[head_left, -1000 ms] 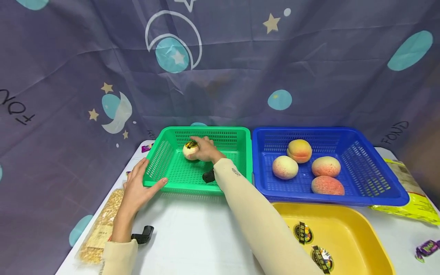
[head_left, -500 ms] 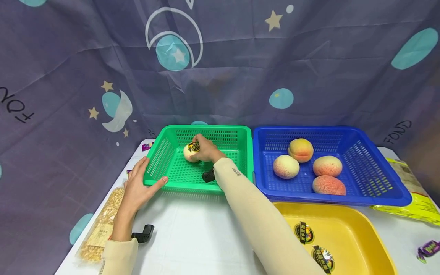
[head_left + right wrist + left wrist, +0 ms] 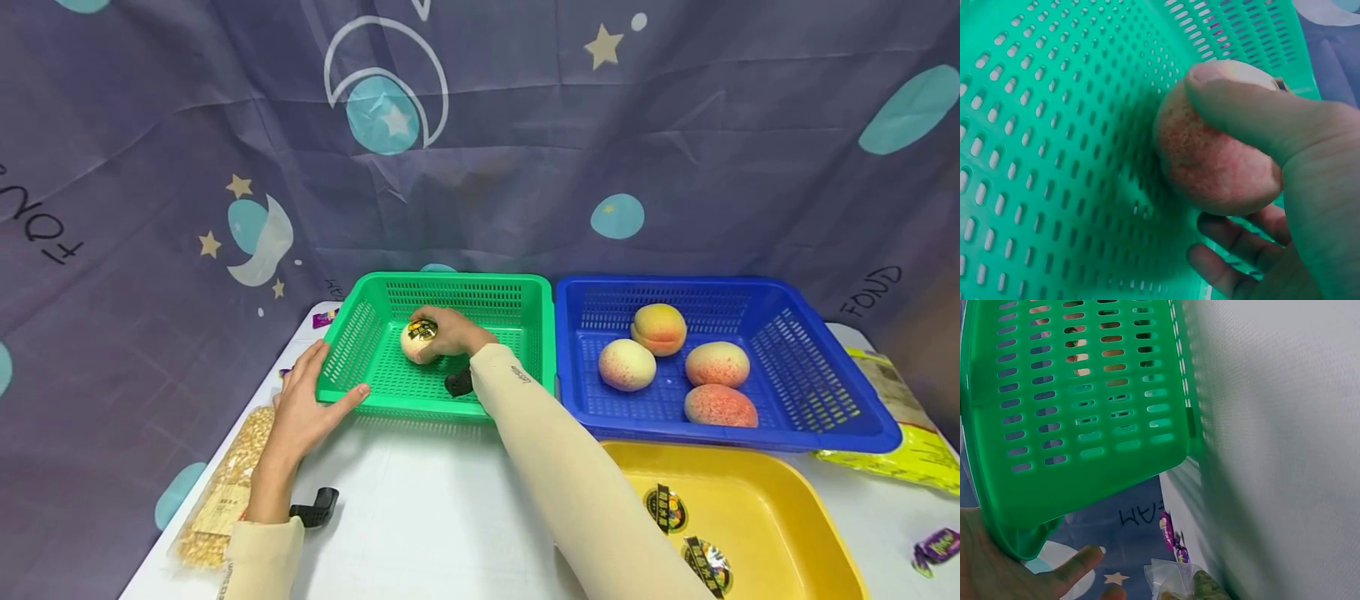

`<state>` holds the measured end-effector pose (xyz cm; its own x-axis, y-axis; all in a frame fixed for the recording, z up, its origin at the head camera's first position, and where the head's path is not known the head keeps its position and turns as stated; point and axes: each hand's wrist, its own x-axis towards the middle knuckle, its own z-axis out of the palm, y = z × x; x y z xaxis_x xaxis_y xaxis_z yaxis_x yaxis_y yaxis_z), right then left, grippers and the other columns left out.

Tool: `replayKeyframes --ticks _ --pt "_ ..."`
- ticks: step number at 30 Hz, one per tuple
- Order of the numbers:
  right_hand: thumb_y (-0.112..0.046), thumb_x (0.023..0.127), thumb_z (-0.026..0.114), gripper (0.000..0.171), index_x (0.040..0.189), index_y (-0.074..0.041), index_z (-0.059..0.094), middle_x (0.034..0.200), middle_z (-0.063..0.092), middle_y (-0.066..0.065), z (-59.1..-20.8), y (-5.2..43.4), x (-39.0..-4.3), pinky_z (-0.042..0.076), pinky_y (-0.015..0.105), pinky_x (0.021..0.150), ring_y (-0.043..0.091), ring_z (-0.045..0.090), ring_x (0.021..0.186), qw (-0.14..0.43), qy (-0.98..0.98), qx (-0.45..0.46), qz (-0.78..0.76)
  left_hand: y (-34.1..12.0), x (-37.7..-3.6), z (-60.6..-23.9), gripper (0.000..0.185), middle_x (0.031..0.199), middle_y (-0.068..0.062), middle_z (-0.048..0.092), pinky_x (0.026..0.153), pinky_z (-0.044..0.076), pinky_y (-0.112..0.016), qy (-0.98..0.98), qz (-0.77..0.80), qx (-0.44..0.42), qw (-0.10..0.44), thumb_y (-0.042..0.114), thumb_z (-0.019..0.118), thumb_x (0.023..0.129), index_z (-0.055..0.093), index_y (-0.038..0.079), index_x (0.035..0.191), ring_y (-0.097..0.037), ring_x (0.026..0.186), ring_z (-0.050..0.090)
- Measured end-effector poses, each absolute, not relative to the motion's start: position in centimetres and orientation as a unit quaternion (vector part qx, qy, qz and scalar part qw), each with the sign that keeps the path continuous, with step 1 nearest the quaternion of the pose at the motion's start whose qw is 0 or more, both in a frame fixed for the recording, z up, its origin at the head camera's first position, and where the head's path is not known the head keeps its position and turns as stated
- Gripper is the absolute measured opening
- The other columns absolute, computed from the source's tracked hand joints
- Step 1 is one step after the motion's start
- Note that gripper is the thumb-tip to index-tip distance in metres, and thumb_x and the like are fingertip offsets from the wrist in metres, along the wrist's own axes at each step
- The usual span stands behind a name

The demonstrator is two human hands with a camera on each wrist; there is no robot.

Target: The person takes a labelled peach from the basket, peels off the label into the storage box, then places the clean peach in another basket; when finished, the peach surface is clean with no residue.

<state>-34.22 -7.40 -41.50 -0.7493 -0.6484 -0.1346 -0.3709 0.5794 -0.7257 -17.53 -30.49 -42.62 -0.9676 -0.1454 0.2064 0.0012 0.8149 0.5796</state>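
Note:
A pale peach (image 3: 418, 342) with a black-and-gold round sticker is inside the green basket (image 3: 543, 350). My right hand (image 3: 450, 332) grips this peach from its right side; in the right wrist view the thumb lies over the peach (image 3: 1216, 150), whose near side is pinkish red. Two fingertips show below it, and the rest of the grip is hidden. At the basket's front left corner my left hand (image 3: 303, 408) spreads its fingers along the outer side, with the thumb at the front rim. In the left wrist view that hand (image 3: 1010, 569) reaches around the corner.
Right of the green basket, a blue basket (image 3: 840, 437) holds several peaches. A yellow tray (image 3: 757, 500) with two stickers (image 3: 666, 508) stands nearer. A bag of grains (image 3: 228, 492) lies at left, a yellow-green package (image 3: 911, 454) and a purple candy (image 3: 937, 546) at right.
The peach has turned in my right hand, so its sticker faces upward more, and it has shifted slightly nearer. My left hand has stayed at the basket corner.

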Motion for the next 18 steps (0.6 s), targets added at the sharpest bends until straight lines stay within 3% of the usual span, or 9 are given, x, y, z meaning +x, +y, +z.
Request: replayKeyframes --ticks 8,18 --pt "-0.023 0.082 0.084 0.065 0.142 -0.023 0.057 0.136 0.056 0.01 -39.7 -7.0 -34.0 0.049 0.04 0.094 0.026 0.048 0.12 0.165 0.87 -0.305 -0.351 -30.4 -17.8 -42.9 0.1 0.169 -0.011 0.024 0.106 0.017 -0.08 -0.945 -0.3 0.03 0.129 0.056 0.074 0.086 0.027 0.013 0.162 -0.05 0.15 0.026" --pt "-0.023 0.079 0.086 0.068 0.14 -0.023 0.057 0.134 0.056 0.004 -35.8 -5.8 -33.3 0.051 0.036 0.092 0.023 0.045 0.122 0.123 0.856 -0.342 -0.366 -30.5 -17.7 -42.8 0.099 0.169 -0.011 0.024 0.105 0.016 -0.081 -0.943 -0.305 0.033 0.128 0.056 0.073 0.086 0.027 0.012 0.162 -0.053 0.148 0.025"
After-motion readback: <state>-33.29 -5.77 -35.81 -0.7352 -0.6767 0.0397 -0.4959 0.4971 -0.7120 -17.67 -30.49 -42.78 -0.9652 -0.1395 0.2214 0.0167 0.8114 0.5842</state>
